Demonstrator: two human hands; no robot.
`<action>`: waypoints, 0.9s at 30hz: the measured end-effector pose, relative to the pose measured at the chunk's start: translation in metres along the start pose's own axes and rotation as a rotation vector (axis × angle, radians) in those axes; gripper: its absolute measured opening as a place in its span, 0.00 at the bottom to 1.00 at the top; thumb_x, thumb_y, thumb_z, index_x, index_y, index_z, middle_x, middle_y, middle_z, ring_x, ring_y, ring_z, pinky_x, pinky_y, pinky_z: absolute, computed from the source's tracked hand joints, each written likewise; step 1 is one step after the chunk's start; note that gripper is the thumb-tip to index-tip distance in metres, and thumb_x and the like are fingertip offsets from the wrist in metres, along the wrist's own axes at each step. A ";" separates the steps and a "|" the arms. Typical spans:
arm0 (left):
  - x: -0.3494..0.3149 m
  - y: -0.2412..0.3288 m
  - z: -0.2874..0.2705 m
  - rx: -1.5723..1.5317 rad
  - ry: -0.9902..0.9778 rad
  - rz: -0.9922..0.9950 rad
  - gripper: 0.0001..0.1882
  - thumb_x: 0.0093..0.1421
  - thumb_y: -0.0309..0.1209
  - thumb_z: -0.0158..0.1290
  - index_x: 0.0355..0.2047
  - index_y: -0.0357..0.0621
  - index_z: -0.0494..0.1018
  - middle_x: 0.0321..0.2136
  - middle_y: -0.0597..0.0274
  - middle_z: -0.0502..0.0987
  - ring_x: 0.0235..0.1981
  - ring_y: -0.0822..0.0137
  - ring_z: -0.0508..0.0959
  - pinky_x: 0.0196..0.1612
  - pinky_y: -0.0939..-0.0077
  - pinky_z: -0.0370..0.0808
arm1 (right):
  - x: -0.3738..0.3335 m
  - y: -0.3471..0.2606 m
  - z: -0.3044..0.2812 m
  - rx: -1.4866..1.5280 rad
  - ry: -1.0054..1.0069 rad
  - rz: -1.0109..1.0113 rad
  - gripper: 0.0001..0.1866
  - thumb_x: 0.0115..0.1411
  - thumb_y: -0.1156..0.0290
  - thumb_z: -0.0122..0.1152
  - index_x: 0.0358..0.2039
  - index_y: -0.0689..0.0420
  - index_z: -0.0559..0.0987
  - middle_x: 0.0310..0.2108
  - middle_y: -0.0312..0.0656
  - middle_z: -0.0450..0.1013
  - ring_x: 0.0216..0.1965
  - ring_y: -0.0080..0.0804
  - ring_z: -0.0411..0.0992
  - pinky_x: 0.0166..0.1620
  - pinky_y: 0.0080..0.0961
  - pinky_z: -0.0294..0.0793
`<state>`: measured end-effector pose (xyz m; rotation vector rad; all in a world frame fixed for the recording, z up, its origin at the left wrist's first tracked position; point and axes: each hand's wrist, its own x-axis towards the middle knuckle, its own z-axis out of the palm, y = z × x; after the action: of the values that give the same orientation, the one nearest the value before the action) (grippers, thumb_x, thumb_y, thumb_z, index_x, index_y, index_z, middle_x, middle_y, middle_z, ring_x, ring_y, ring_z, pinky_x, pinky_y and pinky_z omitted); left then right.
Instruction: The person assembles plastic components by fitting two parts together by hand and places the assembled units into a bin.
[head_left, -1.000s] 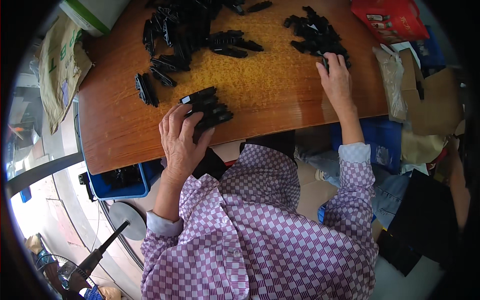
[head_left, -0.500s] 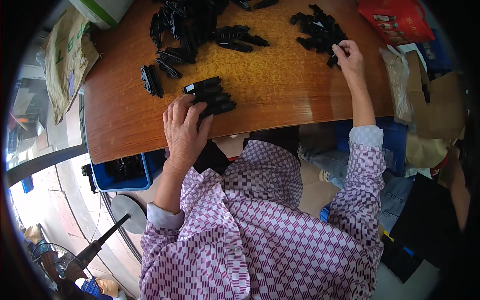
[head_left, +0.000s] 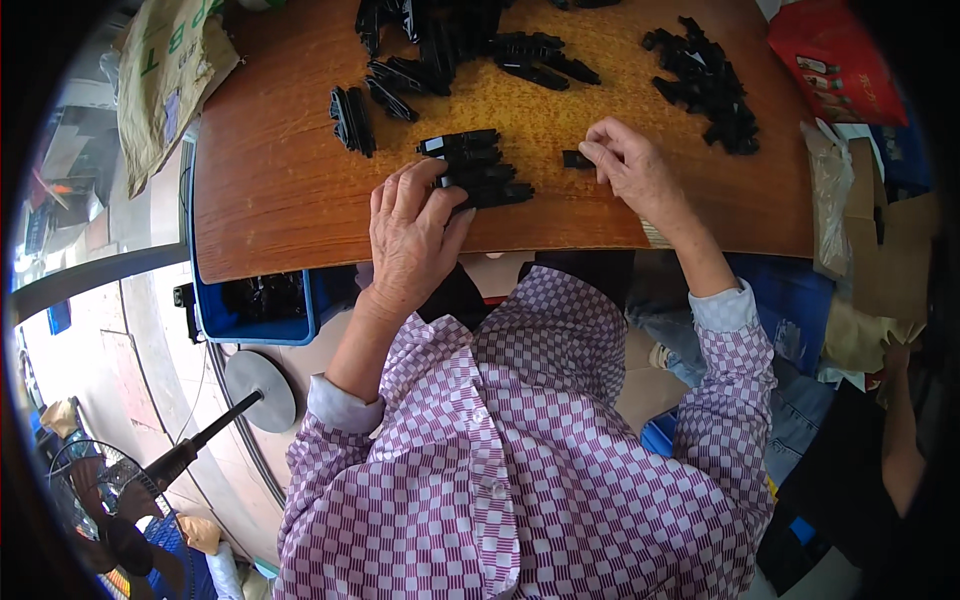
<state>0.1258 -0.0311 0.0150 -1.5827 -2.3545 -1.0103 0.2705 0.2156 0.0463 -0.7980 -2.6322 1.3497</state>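
Observation:
A row of long black plastic parts [head_left: 478, 158] lies side by side near the front edge of the wooden table [head_left: 290, 225]. My left hand [head_left: 410, 240] is closed over their left ends, fingers and thumb touching them. To the right of the row, my right hand [head_left: 632, 178] pinches a small black plastic piece [head_left: 574, 159] between thumb and fingertips, just above the tabletop. Farther right and back is a heap of small black pieces [head_left: 705, 85] of similar look.
A larger pile of black parts [head_left: 440, 45] covers the table's back middle, with a small bundle [head_left: 352, 122] left of it. At the back right stands a red bag [head_left: 840, 70]. A blue bin [head_left: 258, 330] sits below the left front edge. Another person's arm [head_left: 900, 430] shows at far right.
My right hand has come away from the heap of small pieces, moving left and nearer with one piece. My left hand stays on the row. The whole view has shifted slightly.

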 end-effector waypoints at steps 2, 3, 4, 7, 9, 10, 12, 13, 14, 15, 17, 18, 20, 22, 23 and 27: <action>0.000 0.002 -0.003 0.010 -0.011 -0.019 0.12 0.53 0.32 0.63 0.38 0.49 0.76 0.44 0.59 0.71 0.47 0.55 0.71 0.51 0.60 0.65 | -0.001 0.002 -0.004 -0.085 0.062 -0.131 0.10 0.66 0.65 0.60 0.38 0.59 0.75 0.27 0.36 0.73 0.25 0.24 0.72 0.27 0.22 0.72; 0.000 0.003 -0.005 0.021 -0.024 -0.032 0.12 0.53 0.32 0.63 0.38 0.49 0.77 0.43 0.60 0.70 0.45 0.56 0.71 0.50 0.61 0.65 | -0.002 0.004 -0.007 -0.168 0.129 -0.262 0.10 0.65 0.66 0.60 0.40 0.59 0.75 0.28 0.38 0.73 0.26 0.28 0.73 0.29 0.25 0.73; 0.000 0.004 -0.006 0.032 -0.037 -0.046 0.12 0.53 0.33 0.63 0.38 0.49 0.77 0.41 0.61 0.70 0.43 0.58 0.71 0.49 0.62 0.65 | -0.002 0.004 -0.009 -0.249 0.195 -0.394 0.10 0.64 0.67 0.61 0.41 0.60 0.75 0.29 0.40 0.74 0.28 0.32 0.74 0.32 0.28 0.75; 0.001 0.003 -0.004 0.047 -0.043 -0.021 0.12 0.53 0.33 0.63 0.38 0.50 0.77 0.38 0.62 0.69 0.40 0.60 0.70 0.48 0.63 0.64 | -0.008 -0.012 -0.016 -0.363 0.073 -0.378 0.11 0.63 0.69 0.62 0.42 0.60 0.75 0.31 0.43 0.74 0.31 0.38 0.74 0.36 0.32 0.75; 0.000 0.003 -0.003 0.056 -0.049 -0.010 0.12 0.54 0.34 0.63 0.38 0.50 0.77 0.37 0.63 0.69 0.39 0.61 0.70 0.47 0.64 0.64 | -0.008 -0.011 -0.016 -0.417 0.011 -0.369 0.11 0.62 0.70 0.62 0.43 0.60 0.75 0.32 0.44 0.74 0.32 0.41 0.75 0.38 0.35 0.76; 0.000 0.003 -0.003 0.053 -0.061 -0.016 0.12 0.53 0.34 0.63 0.39 0.50 0.78 0.36 0.63 0.69 0.38 0.62 0.70 0.47 0.64 0.64 | -0.006 -0.006 -0.014 -0.427 -0.005 -0.401 0.12 0.61 0.70 0.63 0.43 0.60 0.75 0.32 0.45 0.74 0.32 0.41 0.75 0.37 0.35 0.76; 0.000 0.003 -0.004 0.050 -0.087 -0.031 0.12 0.53 0.34 0.63 0.39 0.51 0.78 0.34 0.65 0.70 0.38 0.63 0.71 0.46 0.65 0.64 | -0.003 -0.001 -0.011 -0.446 -0.039 -0.466 0.13 0.59 0.71 0.65 0.43 0.60 0.75 0.33 0.46 0.74 0.32 0.41 0.75 0.36 0.34 0.76; 0.000 0.004 -0.004 0.050 -0.088 -0.033 0.12 0.53 0.34 0.63 0.39 0.51 0.78 0.34 0.65 0.70 0.38 0.63 0.71 0.46 0.65 0.64 | -0.004 0.002 -0.010 -0.445 -0.041 -0.466 0.13 0.59 0.71 0.65 0.43 0.60 0.75 0.33 0.46 0.74 0.32 0.41 0.75 0.36 0.34 0.76; 0.000 0.006 -0.004 0.036 -0.094 -0.024 0.12 0.53 0.34 0.63 0.39 0.51 0.78 0.33 0.65 0.70 0.37 0.63 0.71 0.46 0.65 0.64 | -0.006 0.003 -0.007 -0.411 -0.038 -0.481 0.14 0.58 0.71 0.65 0.42 0.60 0.75 0.32 0.45 0.74 0.32 0.41 0.75 0.36 0.34 0.76; -0.001 0.007 -0.003 0.022 -0.100 -0.016 0.12 0.53 0.33 0.63 0.39 0.51 0.78 0.32 0.65 0.70 0.37 0.63 0.71 0.46 0.65 0.64 | -0.009 0.002 -0.003 -0.377 -0.036 -0.495 0.14 0.57 0.71 0.66 0.42 0.60 0.75 0.32 0.45 0.74 0.32 0.40 0.75 0.35 0.33 0.76; -0.002 0.010 -0.004 0.007 -0.111 -0.011 0.12 0.53 0.33 0.63 0.39 0.51 0.78 0.32 0.65 0.70 0.36 0.63 0.71 0.46 0.66 0.64 | -0.013 -0.007 0.004 -0.339 -0.036 -0.506 0.15 0.56 0.71 0.66 0.42 0.60 0.75 0.31 0.45 0.74 0.32 0.40 0.76 0.34 0.32 0.76; -0.001 0.011 -0.006 0.018 -0.121 -0.027 0.12 0.53 0.33 0.63 0.39 0.51 0.78 0.31 0.65 0.70 0.36 0.63 0.71 0.46 0.66 0.64 | -0.015 -0.016 0.008 -0.360 -0.063 -0.558 0.15 0.56 0.70 0.67 0.41 0.60 0.74 0.30 0.44 0.74 0.31 0.40 0.76 0.33 0.32 0.75; 0.000 0.012 -0.008 0.038 -0.141 -0.055 0.12 0.52 0.33 0.63 0.38 0.50 0.78 0.31 0.65 0.71 0.36 0.63 0.72 0.45 0.66 0.64 | -0.016 -0.032 0.014 -0.401 -0.113 -0.661 0.15 0.54 0.69 0.69 0.39 0.60 0.74 0.29 0.43 0.73 0.30 0.40 0.76 0.31 0.31 0.75; 0.000 0.011 -0.007 0.026 -0.146 -0.053 0.12 0.52 0.33 0.63 0.38 0.50 0.78 0.31 0.66 0.71 0.36 0.63 0.72 0.45 0.66 0.64 | -0.013 -0.033 0.017 -0.452 -0.132 -0.666 0.14 0.55 0.68 0.68 0.36 0.59 0.73 0.27 0.42 0.74 0.29 0.39 0.76 0.30 0.31 0.76; 0.000 0.011 -0.007 0.015 -0.148 -0.051 0.12 0.52 0.33 0.63 0.38 0.50 0.78 0.31 0.66 0.71 0.36 0.63 0.72 0.45 0.66 0.64 | -0.011 -0.033 0.018 -0.505 -0.150 -0.674 0.12 0.56 0.67 0.67 0.34 0.58 0.72 0.25 0.41 0.74 0.28 0.38 0.77 0.29 0.30 0.76; 0.001 0.011 -0.006 -0.013 -0.148 -0.053 0.12 0.52 0.33 0.63 0.38 0.49 0.78 0.30 0.66 0.72 0.36 0.63 0.72 0.44 0.66 0.64 | -0.012 -0.039 0.016 -0.562 -0.229 -0.642 0.13 0.57 0.66 0.66 0.30 0.56 0.70 0.22 0.40 0.74 0.26 0.37 0.78 0.27 0.30 0.76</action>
<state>0.1328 -0.0311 0.0250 -1.6629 -2.5033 -0.9507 0.2597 0.1797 0.0686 0.2184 -3.0701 0.5668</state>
